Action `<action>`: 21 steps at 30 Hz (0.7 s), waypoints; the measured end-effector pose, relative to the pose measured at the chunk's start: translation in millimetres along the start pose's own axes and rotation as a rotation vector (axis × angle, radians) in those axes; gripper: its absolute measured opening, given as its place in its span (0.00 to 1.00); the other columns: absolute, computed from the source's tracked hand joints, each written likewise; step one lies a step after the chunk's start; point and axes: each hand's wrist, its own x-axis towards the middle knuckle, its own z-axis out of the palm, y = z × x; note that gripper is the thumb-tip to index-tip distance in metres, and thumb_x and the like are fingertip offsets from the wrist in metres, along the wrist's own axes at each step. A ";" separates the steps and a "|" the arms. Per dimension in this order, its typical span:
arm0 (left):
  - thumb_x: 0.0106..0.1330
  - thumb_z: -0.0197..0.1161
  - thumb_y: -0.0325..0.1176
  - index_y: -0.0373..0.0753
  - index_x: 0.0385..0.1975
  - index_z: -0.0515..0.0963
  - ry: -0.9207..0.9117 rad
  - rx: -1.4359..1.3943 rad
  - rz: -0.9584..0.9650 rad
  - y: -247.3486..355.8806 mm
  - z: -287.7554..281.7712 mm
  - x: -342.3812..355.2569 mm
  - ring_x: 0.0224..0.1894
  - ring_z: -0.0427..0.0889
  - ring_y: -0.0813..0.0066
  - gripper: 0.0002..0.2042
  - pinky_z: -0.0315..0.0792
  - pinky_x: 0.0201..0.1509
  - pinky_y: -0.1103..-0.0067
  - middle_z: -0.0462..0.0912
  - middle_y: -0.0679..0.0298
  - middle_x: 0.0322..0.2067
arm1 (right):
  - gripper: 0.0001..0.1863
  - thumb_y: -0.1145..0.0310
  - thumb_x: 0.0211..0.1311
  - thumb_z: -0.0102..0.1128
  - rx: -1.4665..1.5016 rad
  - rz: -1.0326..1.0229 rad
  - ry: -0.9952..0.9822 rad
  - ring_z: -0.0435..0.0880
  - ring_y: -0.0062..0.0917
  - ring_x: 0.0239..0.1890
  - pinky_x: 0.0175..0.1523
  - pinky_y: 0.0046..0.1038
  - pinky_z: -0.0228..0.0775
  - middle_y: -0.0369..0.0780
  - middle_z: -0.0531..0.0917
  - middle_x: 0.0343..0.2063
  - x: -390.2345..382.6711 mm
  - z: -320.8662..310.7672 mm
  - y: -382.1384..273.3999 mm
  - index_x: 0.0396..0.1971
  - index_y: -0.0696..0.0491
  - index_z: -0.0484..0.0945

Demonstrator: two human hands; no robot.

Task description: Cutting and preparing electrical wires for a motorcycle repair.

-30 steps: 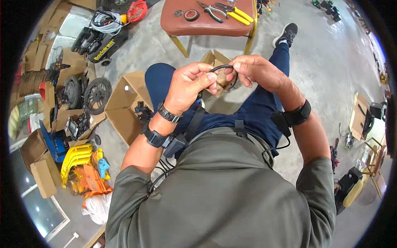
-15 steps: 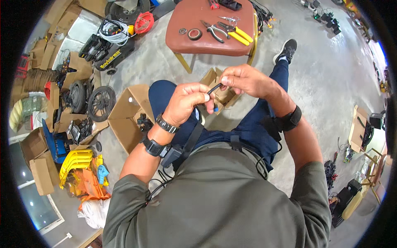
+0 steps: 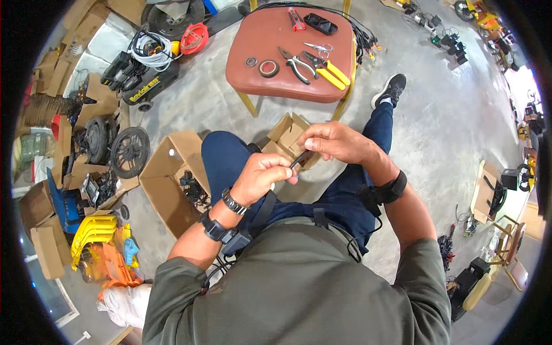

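A short length of black cable (image 3: 298, 160) runs between my two hands above my lap. My left hand (image 3: 261, 178) pinches its lower end between thumb and fingers. At the upper end, my right hand (image 3: 334, 144) has its thumb and fingertips closed around the cable. The rest of the cable is hidden by my fingers. Just beyond and below the hands, an open cardboard box (image 3: 282, 133) stands on the floor between my legs.
A brown padded seat (image 3: 253, 52) ahead carries pliers (image 3: 298, 66), a yellow-handled tool (image 3: 330, 72), small scissors (image 3: 319, 48), a tape roll (image 3: 268, 69) and a red cutter (image 3: 296, 20). Another cardboard box (image 3: 167, 190) with dark parts stands left, near wheels (image 3: 129, 152) and yellow panels (image 3: 92, 236).
Both hands sit lower in the picture with the cable still between them, as the whole view has shifted. The blue piece seen below my left hand earlier no longer shows.
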 end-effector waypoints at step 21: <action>0.60 0.57 0.27 0.30 0.28 0.80 0.019 -0.097 -0.059 -24.1 -16.9 14.7 0.32 0.80 0.79 0.07 0.73 0.41 0.81 0.84 0.62 0.26 | 0.34 0.67 0.49 0.61 -0.164 0.084 0.613 0.77 0.23 0.45 0.49 0.28 0.71 0.43 0.78 0.49 47.9 -125.5 36.9 0.58 0.63 0.66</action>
